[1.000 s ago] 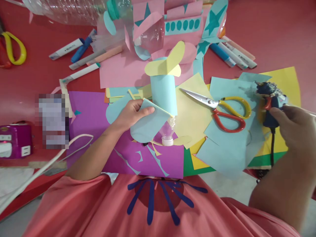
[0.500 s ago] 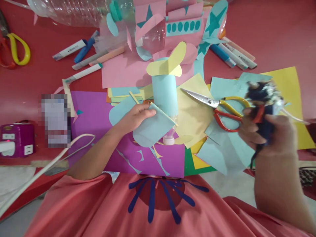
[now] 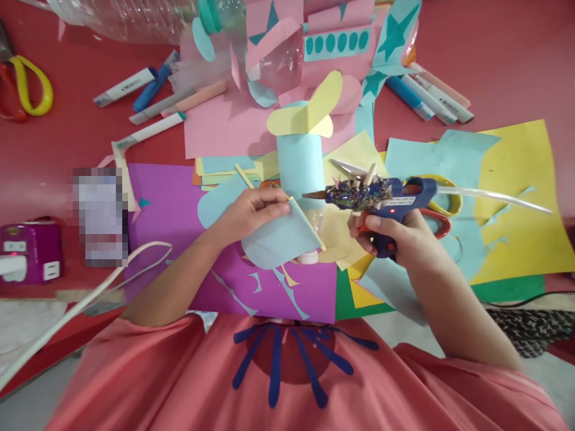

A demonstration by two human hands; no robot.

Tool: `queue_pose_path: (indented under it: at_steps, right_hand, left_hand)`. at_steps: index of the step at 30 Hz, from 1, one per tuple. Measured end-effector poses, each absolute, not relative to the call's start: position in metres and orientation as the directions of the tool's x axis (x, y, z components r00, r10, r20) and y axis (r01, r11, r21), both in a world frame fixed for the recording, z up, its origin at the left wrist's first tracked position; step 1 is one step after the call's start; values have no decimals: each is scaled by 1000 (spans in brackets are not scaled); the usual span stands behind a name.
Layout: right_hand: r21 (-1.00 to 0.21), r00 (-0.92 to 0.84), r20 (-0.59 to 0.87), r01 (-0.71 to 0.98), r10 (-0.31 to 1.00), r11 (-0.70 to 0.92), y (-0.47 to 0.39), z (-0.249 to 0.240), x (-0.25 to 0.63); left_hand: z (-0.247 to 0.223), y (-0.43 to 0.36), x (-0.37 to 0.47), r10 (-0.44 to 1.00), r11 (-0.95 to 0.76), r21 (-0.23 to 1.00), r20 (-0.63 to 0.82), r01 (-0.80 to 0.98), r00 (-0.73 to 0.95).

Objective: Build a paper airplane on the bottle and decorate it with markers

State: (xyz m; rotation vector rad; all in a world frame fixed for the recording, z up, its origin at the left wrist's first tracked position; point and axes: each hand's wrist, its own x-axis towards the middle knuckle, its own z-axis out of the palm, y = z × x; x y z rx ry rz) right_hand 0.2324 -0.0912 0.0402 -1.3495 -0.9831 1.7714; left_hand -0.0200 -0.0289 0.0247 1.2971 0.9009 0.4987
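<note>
My left hand [image 3: 258,214] pinches the upper corner of a light blue paper piece [image 3: 276,239] with a rounded lower end and a thin yellow strip along its right edge. In my right hand [image 3: 395,233] is a blue hot glue gun [image 3: 386,200], its nozzle pointing left near that paper's top corner. A clear glue stick [image 3: 494,196] sticks out of its back. Behind the paper stands a small bottle wrapped in light blue paper [image 3: 300,161], topped with yellow paper wings [image 3: 309,117]. Scissors with red and yellow handles [image 3: 453,200] lie partly hidden behind the glue gun.
Purple paper [image 3: 157,233] with blue scraps lies in front of me. Markers [image 3: 126,87] are scattered left and right. Pink paper and a decorated bottle [image 3: 274,66] sit at the back. A phone [image 3: 101,215], a purple power adapter [image 3: 31,254] and a white cable [image 3: 81,305] are at left.
My right hand has brought the glue gun leftward from the right side, turning its nozzle toward the blue paper. My left hand has hardly moved and still holds the paper.
</note>
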Motion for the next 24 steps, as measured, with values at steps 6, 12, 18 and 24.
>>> queue_pose_path:
  at_steps: [6, 12, 18, 24]
  right_hand:
    - [-910, -182, -406, -16, 896, -415, -83, 33, 233]
    - [-894, -230, -428, -30, 874, -446, -83, 28, 233]
    - [-885, -284, -433, -44, 856, -463, -83, 25, 232]
    - [-890, -283, -436, -8, 854, -457, -86, 25, 234]
  left_hand:
    - [22, -28, -21, 745, 249, 954, -298, 166, 597]
    - [21, -27, -22, 724, 226, 955, -297, 193, 622]
    - [22, -27, -22, 720, 201, 961, -275, 188, 637]
    - [23, -27, -22, 719, 181, 962, -272, 205, 640]
